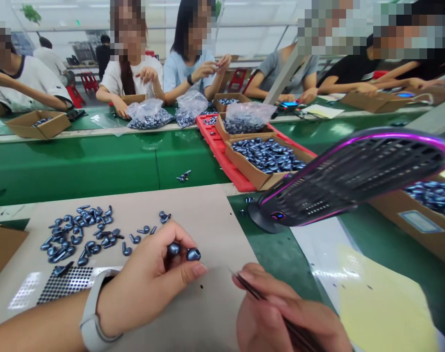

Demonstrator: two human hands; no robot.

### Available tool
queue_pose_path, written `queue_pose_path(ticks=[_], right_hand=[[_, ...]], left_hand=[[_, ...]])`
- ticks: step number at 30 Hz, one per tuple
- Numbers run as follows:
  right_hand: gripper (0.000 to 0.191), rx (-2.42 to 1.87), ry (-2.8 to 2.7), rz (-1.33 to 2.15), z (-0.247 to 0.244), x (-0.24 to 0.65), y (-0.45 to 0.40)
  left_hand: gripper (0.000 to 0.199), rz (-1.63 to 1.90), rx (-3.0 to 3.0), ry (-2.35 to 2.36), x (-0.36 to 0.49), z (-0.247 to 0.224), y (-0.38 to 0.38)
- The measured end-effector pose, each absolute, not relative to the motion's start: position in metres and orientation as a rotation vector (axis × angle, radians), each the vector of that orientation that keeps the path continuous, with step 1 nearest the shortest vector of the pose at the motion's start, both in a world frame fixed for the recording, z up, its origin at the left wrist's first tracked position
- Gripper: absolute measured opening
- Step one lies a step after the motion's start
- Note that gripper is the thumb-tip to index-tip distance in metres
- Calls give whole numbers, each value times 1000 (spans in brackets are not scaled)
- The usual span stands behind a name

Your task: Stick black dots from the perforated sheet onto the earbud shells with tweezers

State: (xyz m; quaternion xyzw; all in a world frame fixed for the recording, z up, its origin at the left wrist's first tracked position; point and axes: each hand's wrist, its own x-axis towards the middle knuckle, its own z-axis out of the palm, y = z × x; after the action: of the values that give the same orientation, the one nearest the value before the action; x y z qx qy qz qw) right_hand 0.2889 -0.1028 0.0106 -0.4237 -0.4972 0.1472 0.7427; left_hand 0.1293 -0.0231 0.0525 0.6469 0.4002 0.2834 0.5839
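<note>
My left hand [159,271], with a grey band on its wrist, is closed around two dark blue earbuds [193,254] above the beige board [193,205]. Their rounded heads stick out between thumb and fingers. To its right, my right hand [281,308] pinches dark tweezers [252,287], whose tips point up and left, apart from the earbuds. A loose group of similar earbud pieces [79,230] lies on the board, left of my left hand. Beside my left forearm lies a sheet of small black dots [66,283], partly covered by the arm.
A black fan [347,176] with purple trim stands at the right. Behind it, a cardboard box of earbud pieces [268,155] rests on a red tray [240,181]. Yellow paper [383,303] lies at lower right. Several people sit across the green conveyor [79,164].
</note>
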Motion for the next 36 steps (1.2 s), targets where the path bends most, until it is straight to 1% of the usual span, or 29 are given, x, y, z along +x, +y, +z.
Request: queue_pose_path(ticks=[3, 5, 8, 15, 20, 23, 32, 36], right_hand=[[15, -903, -1146, 401, 14, 287, -101], [18, -904, -1194, 429, 16, 286, -100], [24, -926, -1232, 416, 15, 285, -102], [25, -976, -1239, 374, 14, 285, -104], [35, -970, -1296, 371, 15, 287, -102], [36, -958, -1294, 359, 17, 287, -102], [29, -997, -1259, 356, 19, 285, -103], [23, -1014, -1192, 456, 19, 283, -102]], left_hand=[[17, 632, 1590, 928, 131, 51, -27], [17, 609, 1634, 911, 131, 50, -29], [16, 591, 1682, 894, 130, 49, -30], [16, 571, 1736, 887, 128, 49, -29], [10, 549, 1796, 893, 126, 50, -30], [8, 557, 1827, 896, 126, 49, -29], [3, 656, 1964, 888, 125, 46, -28], [4, 638, 1840, 857, 127, 41, -25]])
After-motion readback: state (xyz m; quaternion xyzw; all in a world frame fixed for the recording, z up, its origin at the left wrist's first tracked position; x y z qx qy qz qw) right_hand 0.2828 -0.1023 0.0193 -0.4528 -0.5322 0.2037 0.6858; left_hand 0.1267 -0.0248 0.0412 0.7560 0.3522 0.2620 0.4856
